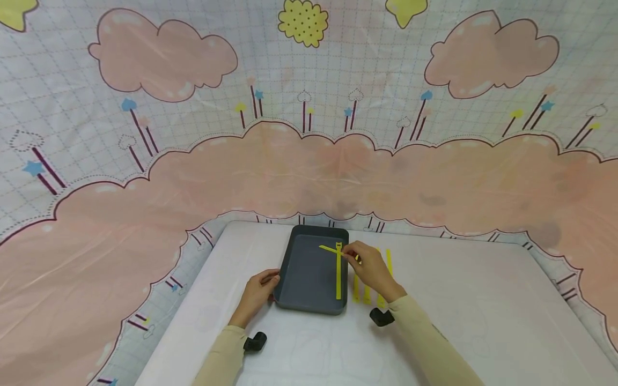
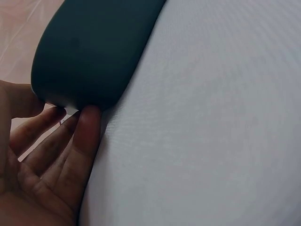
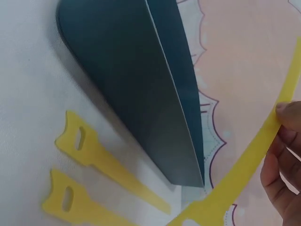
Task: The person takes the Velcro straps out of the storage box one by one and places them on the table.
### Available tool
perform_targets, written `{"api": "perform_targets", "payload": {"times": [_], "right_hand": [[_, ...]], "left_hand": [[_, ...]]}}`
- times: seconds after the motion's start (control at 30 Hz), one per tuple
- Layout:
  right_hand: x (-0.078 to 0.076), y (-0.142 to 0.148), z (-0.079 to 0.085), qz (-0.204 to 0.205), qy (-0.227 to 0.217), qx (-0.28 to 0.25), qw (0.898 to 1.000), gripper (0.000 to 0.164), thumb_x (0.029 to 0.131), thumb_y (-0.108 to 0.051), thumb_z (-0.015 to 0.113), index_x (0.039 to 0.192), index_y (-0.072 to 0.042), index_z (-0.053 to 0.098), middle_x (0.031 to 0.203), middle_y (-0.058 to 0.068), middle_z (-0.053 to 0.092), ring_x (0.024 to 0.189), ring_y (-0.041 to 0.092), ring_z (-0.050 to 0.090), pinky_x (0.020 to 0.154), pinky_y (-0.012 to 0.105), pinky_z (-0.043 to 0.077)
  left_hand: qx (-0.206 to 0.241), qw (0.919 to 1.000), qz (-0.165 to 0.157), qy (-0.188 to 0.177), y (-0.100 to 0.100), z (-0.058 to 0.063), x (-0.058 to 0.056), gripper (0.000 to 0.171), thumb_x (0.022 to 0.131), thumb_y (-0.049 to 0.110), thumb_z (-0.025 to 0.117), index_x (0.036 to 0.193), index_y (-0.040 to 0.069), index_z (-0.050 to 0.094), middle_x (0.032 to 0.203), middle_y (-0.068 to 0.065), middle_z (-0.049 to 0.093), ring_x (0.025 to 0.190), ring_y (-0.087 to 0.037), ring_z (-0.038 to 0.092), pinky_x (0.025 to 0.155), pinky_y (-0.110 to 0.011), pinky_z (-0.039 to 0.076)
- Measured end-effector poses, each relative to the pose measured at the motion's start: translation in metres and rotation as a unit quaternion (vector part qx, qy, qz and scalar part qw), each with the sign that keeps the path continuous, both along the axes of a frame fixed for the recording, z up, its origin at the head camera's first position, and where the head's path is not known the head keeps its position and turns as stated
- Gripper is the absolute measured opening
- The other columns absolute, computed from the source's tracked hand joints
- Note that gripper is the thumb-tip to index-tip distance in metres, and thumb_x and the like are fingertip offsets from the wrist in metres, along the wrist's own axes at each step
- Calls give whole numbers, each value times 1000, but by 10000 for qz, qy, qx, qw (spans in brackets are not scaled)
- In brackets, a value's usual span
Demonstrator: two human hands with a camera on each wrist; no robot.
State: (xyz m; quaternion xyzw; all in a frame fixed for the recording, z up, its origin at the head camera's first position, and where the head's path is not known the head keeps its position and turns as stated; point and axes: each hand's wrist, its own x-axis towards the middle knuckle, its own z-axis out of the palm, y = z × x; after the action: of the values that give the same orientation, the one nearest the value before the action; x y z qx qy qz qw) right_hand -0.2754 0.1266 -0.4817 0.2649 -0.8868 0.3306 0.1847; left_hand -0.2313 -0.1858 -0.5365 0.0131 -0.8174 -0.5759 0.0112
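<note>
In the head view my left hand (image 1: 258,295) holds the near left corner of a dark grey tray (image 1: 309,304). The left wrist view shows the thumb at the tray's rim and fingertips (image 2: 89,120) against its lower edge. Over the tray's right side, my right hand (image 1: 370,268) pinches a yellow hook-and-loop cable tie (image 1: 329,249) between thumb and fingers. In the right wrist view this cable tie (image 3: 244,172) bends slightly, its slotted head partly cut off below. Another yellow cable tie (image 1: 338,276) lies lengthwise inside the tray, along the right.
Several more yellow cable ties (image 1: 356,292) lie on the white table (image 1: 309,348) right of the tray, partly hidden by my right hand. Two slotted heads, one on a nearer cable tie (image 3: 77,141), show in the right wrist view. A patterned cloth (image 1: 309,177) hangs behind the table.
</note>
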Motion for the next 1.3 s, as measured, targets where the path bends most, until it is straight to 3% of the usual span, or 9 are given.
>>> {"api": "perform_targets", "payload": {"times": [0.23, 0.47, 0.67, 0.97, 1.23, 1.3], "right_hand": [[0, 10, -1, -59, -34, -471, 9989, 8, 90, -6, 70, 97, -9, 69, 86, 1, 69, 75, 11, 61, 63, 22, 52], [2, 17, 0, -385, -746, -907, 9923, 8, 93, -12, 68, 101, -10, 69, 93, 5, 72, 81, 16, 67, 70, 24, 56], [3, 20, -2, -637, -1095, -1144, 9853, 9, 93, -11, 67, 101, -9, 69, 92, 7, 72, 78, 15, 66, 70, 24, 55], [2, 28, -4, -543, -1894, -2206, 9553, 13, 93, -11, 67, 103, -2, 67, 91, 15, 68, 75, 13, 63, 66, 30, 58], [8, 37, 8, -570, -2473, -2653, 9302, 19, 95, -8, 64, 108, 6, 64, 92, 18, 67, 73, 10, 62, 69, 31, 59], [4, 42, 0, -639, -2511, -2720, 9267, 20, 95, -10, 64, 108, 5, 64, 93, 18, 67, 73, 10, 63, 69, 29, 58]], "left_hand": [[66, 10000, -22, -14, -1, -1, 0, 33, 97, 15, 62, 126, 0, 64, 121, -24, 67, 98, -27, 68, 57, -24, 51], [-51, 10000, -37, -22, -2, -1, -1, 33, 97, 17, 63, 126, 2, 65, 122, -22, 67, 107, -29, 67, 65, -21, 51], [-127, 9999, -61, 3, -3, 0, -3, 33, 97, 16, 62, 126, 1, 65, 123, -22, 67, 113, -31, 65, 73, -18, 50], [-154, 9998, -97, -15, -2, 3, -4, 33, 97, 17, 62, 127, 1, 64, 124, -23, 67, 112, -31, 66, 70, -19, 51], [-104, 9999, -85, -36, -2, 3, -7, 32, 97, 14, 61, 127, 0, 64, 123, -24, 66, 108, -30, 66, 64, -21, 51], [-103, 9999, -96, -46, -2, 4, -7, 33, 98, 14, 61, 127, 0, 63, 124, -24, 66, 109, -30, 66, 64, -21, 51]]}}
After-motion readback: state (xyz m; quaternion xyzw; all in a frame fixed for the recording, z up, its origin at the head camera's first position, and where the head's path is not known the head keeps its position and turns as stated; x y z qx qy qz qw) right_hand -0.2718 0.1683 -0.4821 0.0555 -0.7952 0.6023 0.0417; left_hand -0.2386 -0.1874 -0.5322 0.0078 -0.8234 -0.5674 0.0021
